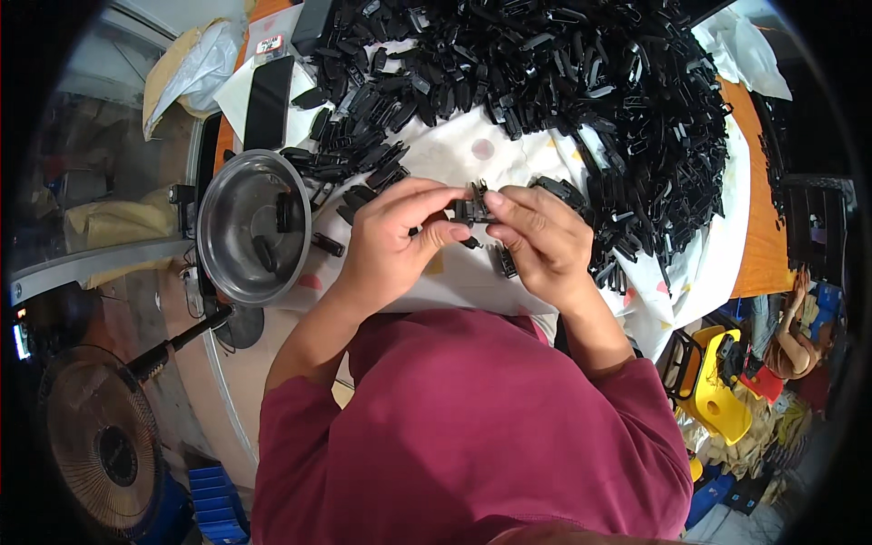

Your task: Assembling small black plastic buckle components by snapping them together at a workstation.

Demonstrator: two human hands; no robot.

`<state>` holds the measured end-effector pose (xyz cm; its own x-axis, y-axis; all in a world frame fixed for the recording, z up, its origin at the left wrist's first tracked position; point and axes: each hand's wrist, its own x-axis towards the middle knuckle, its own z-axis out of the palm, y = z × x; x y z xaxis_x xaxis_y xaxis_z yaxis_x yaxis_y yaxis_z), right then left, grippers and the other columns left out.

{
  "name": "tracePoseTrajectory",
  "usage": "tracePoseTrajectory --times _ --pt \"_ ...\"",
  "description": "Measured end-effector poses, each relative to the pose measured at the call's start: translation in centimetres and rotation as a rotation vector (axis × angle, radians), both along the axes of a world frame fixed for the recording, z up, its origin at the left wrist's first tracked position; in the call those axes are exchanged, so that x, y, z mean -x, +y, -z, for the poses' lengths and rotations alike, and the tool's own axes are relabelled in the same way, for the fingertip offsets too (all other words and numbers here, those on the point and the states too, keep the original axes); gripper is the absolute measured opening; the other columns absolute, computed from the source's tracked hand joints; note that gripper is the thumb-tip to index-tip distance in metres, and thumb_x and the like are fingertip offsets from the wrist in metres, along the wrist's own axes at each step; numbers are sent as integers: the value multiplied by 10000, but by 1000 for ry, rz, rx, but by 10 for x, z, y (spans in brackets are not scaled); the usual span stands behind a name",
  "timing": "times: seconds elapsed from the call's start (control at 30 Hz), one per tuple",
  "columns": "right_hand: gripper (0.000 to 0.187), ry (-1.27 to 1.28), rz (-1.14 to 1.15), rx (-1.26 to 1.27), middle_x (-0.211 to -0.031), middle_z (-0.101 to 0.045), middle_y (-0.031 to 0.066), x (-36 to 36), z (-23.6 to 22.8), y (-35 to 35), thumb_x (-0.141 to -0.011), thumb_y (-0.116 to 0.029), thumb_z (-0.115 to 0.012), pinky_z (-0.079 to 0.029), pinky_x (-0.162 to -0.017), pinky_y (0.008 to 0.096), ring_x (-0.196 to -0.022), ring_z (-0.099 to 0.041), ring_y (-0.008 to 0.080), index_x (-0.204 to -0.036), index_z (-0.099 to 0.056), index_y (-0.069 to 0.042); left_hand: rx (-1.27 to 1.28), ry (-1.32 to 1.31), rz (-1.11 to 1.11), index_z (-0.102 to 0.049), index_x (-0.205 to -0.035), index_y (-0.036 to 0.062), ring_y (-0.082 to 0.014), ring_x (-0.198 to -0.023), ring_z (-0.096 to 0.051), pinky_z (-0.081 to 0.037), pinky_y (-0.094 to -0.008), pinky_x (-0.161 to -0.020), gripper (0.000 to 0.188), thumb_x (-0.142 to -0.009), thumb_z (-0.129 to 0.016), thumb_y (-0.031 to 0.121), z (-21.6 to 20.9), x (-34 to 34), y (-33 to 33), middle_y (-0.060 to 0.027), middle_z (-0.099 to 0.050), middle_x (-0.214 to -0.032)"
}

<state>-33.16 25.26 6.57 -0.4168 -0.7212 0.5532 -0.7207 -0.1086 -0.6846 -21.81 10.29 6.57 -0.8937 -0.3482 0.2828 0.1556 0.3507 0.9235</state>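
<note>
Above the near edge of the table, my left hand (392, 234) and my right hand (547, 243) meet over a small black plastic part (472, 211). Thumb and fingers of both hands pinch it from either side, and the fingertips hide some of its outline. Similar black plastic parts (545, 68) lie in a large heap across the far and right side of the table. A few loose ones rest close by, such as a black piece (327, 243) left of my left hand. To the left, a shiny metal bowl (234, 204) holds a few black parts.
A white spotted cloth (481, 145) covers the wooden table (763, 245). A dark phone (270, 102) lies at the far left. A black fan (104, 445) stands at lower left. A yellow chair (718, 400) and another person (797, 350) are at right.
</note>
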Motion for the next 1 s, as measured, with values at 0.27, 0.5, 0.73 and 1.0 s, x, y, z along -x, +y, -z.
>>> tracePoseTrajectory --times 0.27,0.5,0.73,1.0 --pt "357 95 41 -35 -856 -609 140 -7 5 5 -670 16 -674 -468 -580 271 -682 -591 223 -1019 -603 3 183 -32 80 -594 -1023 13 -114 -669 -545 -441 -232 -588 291 -760 -655 120 -5 1 -4 -63 -586 -894" --pt "339 -22 136 -138 -1036 -563 151 -33 26 -8 -710 18 -655 -483 -677 289 -848 -574 249 -1035 -615 -69 -1171 -41 -5 -496 -1153 -26 -174 -986 -528 -398 -289 -875 314 -875 -515 119 45 -8 32 -95 -569 -1061" --pt "321 -850 -83 -458 -910 -609 73 -66 50 -20 -791 -15 -619 -458 -647 201 -731 -539 71 -1084 -508 55 -992 -126 -163 -543 -1112 -11 -134 -974 -531 -386 -288 -899 274 -875 -516 124 72 -69 22 -64 -580 -1059" --pt "269 44 -149 -335 -948 -593 83 -59 69 -61 -689 -26 -661 -468 -723 271 -806 -565 222 -938 -567 7 -372 -228 -496 -537 -979 4 -186 -875 -557 -440 -344 -762 215 -867 -514 186 67 -79 -2 -95 -576 -935"
